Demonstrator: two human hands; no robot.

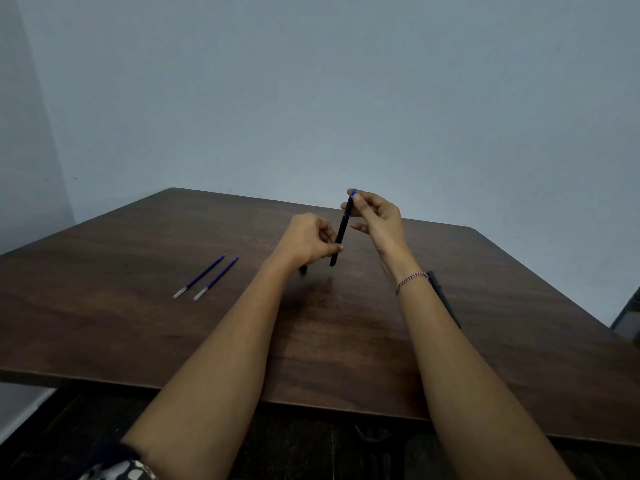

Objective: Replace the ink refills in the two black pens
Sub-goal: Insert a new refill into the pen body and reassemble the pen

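Observation:
A black pen barrel [341, 237] stands tilted above the dark wooden table [138, 323]. My left hand [306, 242] pinches its lower part. My right hand [377, 216] pinches the blue refill end [352, 197] that sticks out of the barrel's top. A small black piece [303, 269] lies on the table under my left hand, mostly hidden. The second black pen [446, 303] lies on the table at the right, partly behind my right forearm. Two blue refills [207, 277] lie side by side on the left of the table.
The table stands against a pale blue wall [311, 98]. A dark object [628, 317] shows at the right edge of the view beyond the table's corner. The floor below the near table edge is dark.

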